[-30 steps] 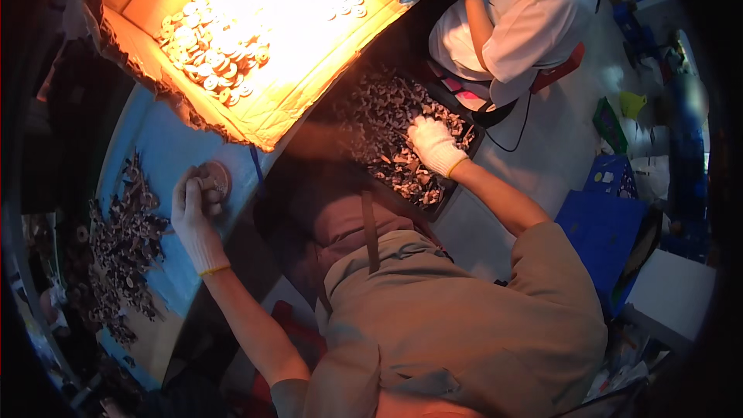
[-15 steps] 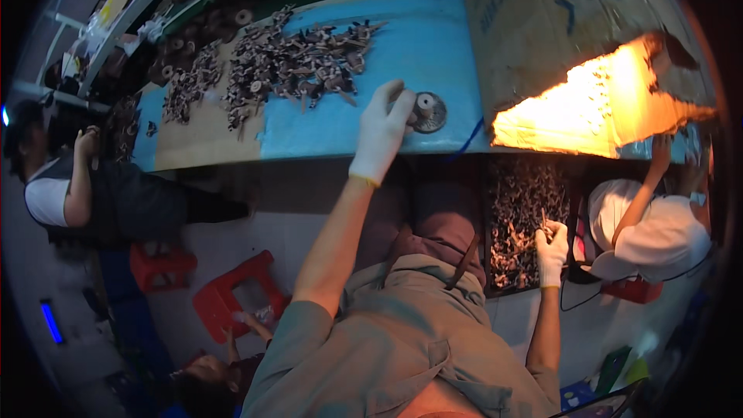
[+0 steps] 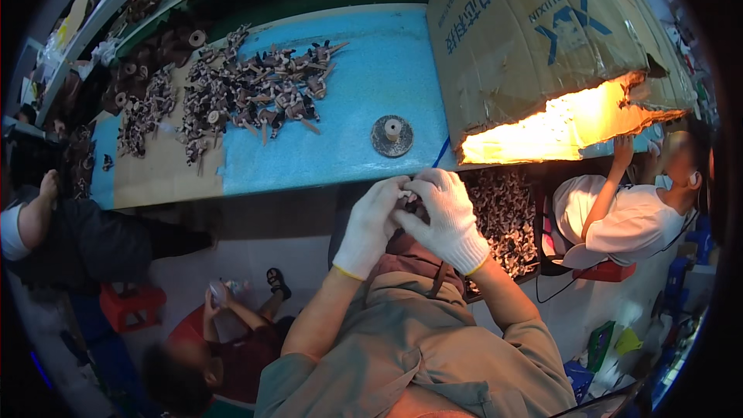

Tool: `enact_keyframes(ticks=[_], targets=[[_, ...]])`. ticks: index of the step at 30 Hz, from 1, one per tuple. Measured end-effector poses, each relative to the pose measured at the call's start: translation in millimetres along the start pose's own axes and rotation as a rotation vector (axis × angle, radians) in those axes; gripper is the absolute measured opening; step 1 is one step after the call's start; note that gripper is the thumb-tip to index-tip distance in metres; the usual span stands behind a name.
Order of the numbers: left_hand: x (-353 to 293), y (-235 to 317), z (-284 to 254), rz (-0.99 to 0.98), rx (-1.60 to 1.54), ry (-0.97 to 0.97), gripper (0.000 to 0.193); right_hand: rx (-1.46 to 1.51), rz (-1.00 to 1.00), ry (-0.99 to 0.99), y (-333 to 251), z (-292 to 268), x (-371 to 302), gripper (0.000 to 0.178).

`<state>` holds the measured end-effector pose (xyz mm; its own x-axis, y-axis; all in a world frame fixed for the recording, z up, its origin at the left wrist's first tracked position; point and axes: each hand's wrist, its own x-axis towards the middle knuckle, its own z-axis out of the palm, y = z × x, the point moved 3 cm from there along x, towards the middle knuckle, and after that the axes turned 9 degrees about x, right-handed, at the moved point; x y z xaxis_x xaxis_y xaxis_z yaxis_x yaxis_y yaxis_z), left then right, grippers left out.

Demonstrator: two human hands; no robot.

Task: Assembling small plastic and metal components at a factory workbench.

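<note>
Two gloved hands pinch a small dark-and-pale piece between their fingertips, just off the table's near edge.
The small piece (image 3: pixel 411 202), its shape mostly hidden by fingers, shows a dark body with pale bits; the left hand (image 3: pixel 373 224) and right hand (image 3: pixel 444 215) meet around it above the person's lap. The blue-topped table (image 3: pixel 309 156) ends just beyond the fingers, and a stretch of its surface runs between the heap of brown figures (image 3: pixel 255 93) at left and the round dark disc (image 3: pixel 381 142), which bears a pale spool (image 3: pixel 393 128). Far right, a cardboard box (image 3: pixel 511 39) with a brightly lit opening walls off that side; nearer, a tray of small parts (image 3: pixel 503 220) lies beside the right hand, close to a seated co-worker (image 3: pixel 619 209).
</note>
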<state>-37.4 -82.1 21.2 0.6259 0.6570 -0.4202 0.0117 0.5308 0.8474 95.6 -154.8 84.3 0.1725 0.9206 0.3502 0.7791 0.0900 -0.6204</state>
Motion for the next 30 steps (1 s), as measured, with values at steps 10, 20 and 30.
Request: enact_keyframes(ticks=[10, 20, 30], targets=[[50, 64, -16, 0.412, 0.843, 0.316, 0.057, 0.139, 0.282, 0.093, 40, 6, 79, 0.040], [98, 61, -24, 0.506, 0.959, 0.115, 0.040, -0.402, 0.039, -0.245, 21, 17, 119, 0.023], [98, 83, -11, 0.484, 0.453, 0.221, 0.042, -0.486, 0.169, -0.484, 28, 27, 139, 0.030]])
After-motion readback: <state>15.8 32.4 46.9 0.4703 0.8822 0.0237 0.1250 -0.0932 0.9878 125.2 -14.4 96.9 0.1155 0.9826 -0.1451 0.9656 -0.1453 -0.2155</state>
